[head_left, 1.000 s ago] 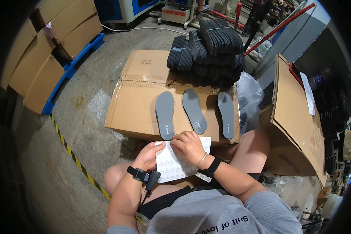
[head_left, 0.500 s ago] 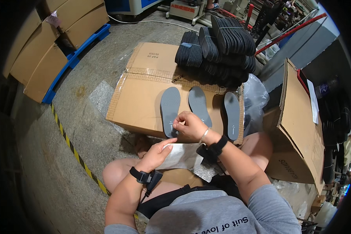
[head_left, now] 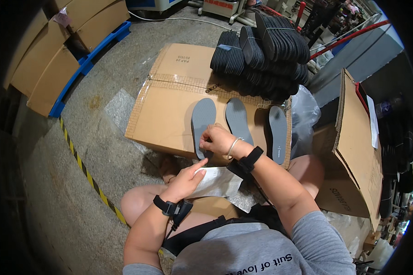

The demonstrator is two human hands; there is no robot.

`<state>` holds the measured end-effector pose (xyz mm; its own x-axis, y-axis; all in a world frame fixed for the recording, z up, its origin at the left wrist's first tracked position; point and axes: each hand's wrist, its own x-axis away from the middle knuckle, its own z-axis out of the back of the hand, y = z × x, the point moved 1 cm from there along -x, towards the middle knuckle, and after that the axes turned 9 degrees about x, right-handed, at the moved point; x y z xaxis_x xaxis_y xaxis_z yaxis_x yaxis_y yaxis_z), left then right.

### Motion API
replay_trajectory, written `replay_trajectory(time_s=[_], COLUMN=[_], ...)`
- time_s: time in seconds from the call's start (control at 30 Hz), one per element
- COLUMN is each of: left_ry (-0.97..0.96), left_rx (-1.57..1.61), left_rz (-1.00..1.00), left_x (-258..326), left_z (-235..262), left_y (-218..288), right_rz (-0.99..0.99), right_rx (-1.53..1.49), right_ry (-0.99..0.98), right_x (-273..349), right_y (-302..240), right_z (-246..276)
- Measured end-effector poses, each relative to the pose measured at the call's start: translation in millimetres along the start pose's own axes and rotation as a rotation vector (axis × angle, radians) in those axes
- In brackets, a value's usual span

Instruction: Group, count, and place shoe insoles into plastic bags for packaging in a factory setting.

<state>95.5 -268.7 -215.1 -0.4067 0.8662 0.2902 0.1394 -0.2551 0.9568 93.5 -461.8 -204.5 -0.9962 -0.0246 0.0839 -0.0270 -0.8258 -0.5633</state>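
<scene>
My left hand (head_left: 186, 179) grips a white sheet (head_left: 219, 181) by its left edge, thumb on top, just in front of the carton (head_left: 165, 110). Above the near end of the left grey insole (head_left: 203, 113), my right hand (head_left: 218, 139) is closed in a pinch. Whatever its fingertips hold, if anything, is too small to make out. A middle insole (head_left: 237, 115) lies partly behind my right hand. Farther right is a third insole (head_left: 278, 130), with a small pale print near its near end. All three lie side by side on the carton.
Tied bundles of dark insoles (head_left: 266, 59) are piled at the carton's far right. Clear plastic (head_left: 305, 117) and an upright open carton (head_left: 353, 156) stand to the right. At far left, boxes (head_left: 55, 82) sit on a blue pallet (head_left: 89, 64); striped tape (head_left: 85, 172) crosses the floor.
My right hand has shifted slightly up and left over the left insole, still pinched. The white sheet's right side has bent and tilted. The whole view has shifted a little.
</scene>
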Motion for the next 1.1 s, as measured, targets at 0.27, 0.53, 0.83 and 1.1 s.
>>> replay_trajectory(time_s=[0.27,0.53,0.83,1.1], left_ry=[0.011,-0.001,0.021,-0.059], left_rx=[-0.012,0.066,0.073,0.472], left_rz=[-0.01,0.013,-0.008,0.173], left_x=[-1.8,-3.5,-5.3,-2.5], left_z=[-0.4,-0.2,-1.9,-1.9], left_y=[-3.9,-5.5,-7.2,-4.4], right_rz=[0.001,-0.154,-0.279,-0.368], right_rx=[0.055,-0.138,0.164,0.128], right_ry=[0.076,0.179,0.373,0.354], right_x=[4.0,8.6,8.8,22.6], right_y=[-2.2,-1.5,-19.5,-25.3], right_z=[-6.6,-8.1,-16.5,3.9])
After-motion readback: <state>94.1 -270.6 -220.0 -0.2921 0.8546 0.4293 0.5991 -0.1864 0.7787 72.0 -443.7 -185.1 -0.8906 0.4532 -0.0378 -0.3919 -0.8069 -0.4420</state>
